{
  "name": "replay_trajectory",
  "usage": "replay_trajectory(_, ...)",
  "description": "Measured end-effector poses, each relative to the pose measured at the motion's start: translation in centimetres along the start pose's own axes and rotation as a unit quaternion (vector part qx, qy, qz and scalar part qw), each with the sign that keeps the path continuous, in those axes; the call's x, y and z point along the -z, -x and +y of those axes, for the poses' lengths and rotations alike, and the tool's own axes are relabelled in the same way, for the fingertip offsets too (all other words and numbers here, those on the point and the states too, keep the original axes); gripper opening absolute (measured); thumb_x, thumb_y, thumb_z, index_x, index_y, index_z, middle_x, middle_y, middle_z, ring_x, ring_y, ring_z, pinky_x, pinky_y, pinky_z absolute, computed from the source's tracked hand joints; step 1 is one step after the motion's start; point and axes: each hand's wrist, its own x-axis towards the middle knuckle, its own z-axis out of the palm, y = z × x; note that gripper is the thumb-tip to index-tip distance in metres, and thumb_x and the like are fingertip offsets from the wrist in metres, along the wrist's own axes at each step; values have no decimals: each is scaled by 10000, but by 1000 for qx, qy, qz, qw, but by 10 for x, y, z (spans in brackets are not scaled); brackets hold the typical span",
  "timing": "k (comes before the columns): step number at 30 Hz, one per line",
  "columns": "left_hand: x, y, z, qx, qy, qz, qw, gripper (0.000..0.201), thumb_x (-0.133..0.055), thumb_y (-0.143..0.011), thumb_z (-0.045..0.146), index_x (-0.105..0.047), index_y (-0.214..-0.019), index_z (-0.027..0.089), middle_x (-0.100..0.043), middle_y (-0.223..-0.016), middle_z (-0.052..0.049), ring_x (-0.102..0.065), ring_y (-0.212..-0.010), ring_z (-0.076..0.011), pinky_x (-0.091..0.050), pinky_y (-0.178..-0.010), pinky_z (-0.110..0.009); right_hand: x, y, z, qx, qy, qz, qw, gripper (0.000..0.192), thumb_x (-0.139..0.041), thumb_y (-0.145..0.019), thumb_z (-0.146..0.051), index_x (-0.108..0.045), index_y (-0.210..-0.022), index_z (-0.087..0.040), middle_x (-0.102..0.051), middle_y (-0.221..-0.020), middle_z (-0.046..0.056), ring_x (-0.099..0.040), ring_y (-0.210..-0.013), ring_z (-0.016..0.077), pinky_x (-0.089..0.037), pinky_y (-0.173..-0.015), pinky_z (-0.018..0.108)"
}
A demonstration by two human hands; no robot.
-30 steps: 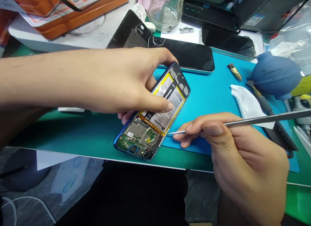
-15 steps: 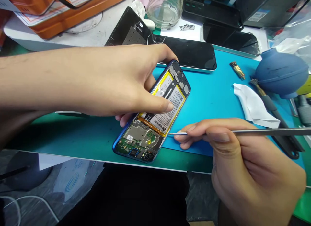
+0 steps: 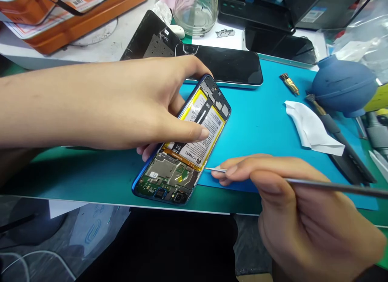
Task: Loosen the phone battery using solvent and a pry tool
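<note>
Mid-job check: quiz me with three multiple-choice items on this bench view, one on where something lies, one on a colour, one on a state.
1. Where is the tip of the metal pry tool?
A. at the edge of the opened phone, beside the battery
B. inside the glass jar
C. on the white cloth

2. What colour is the air blower bulb?
A. red
B. blue
C. white

3. In what state is the phone?
A. back cover on
B. back off, battery and board exposed
C. screen lit

Answers: 1 A, the right hand aims the tip there; 2 B, it is dull blue; 3 B, the left hand steadies it with the yellow-edged battery showing.
</note>
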Motion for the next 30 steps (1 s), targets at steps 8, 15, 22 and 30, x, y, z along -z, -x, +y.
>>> replay_trajectory(8, -3, -1, 0, 12, 11, -12, 1000, 1110, -838, -783, 805, -424, -1766, 498, -844, -810, 90, -800, -553, -301, -538, -453, -302, 10, -3, 4, 25, 28, -49, 998, 276, -818, -1125, -542, -869, -1100, -272, -893, -1043, 65, -911, -1036, 283, -798, -856, 366)
replay_trajectory(15, 1, 14, 24, 42, 11, -33, 999, 830, -801, -968, 631, -426, -1702, 531, -885, -910, 101, -879, -734, -295, -607, -539, -280, 23, 1, 3, 83, 66, -112, 988, 146, -602, -1268, -304, -722, -1188, -280, -903, -1112, -89, -890, -1055, 42, -660, -1026, 70)
replay_trajectory(22, 8, 31, 51, 68, -11, -65, 995, 731, -733, -1097, 525, -369, -1728, 466, -892, -1038, 54, -887, -886, -309, -675, -704, -364, 10, 4, -5, 28, 65, -32, 997, 213, -699, -1211, -438, -808, -1096, -295, -899, -994, -7, -914, -947, 187, -766, -885, 249)
replay_trajectory(30, 8, 14, 15, -8, 19, -44, 999, 917, -853, -971, 604, -394, -1756, 485, -861, -814, 109, -851, -631, -304, -581, -470, -265, -6, -4, -6, 2, 44, -15, 999, 384, -854, -1061, -661, -900, -1129, -286, -883, -1018, 94, -907, -1001, 336, -800, -820, 411)
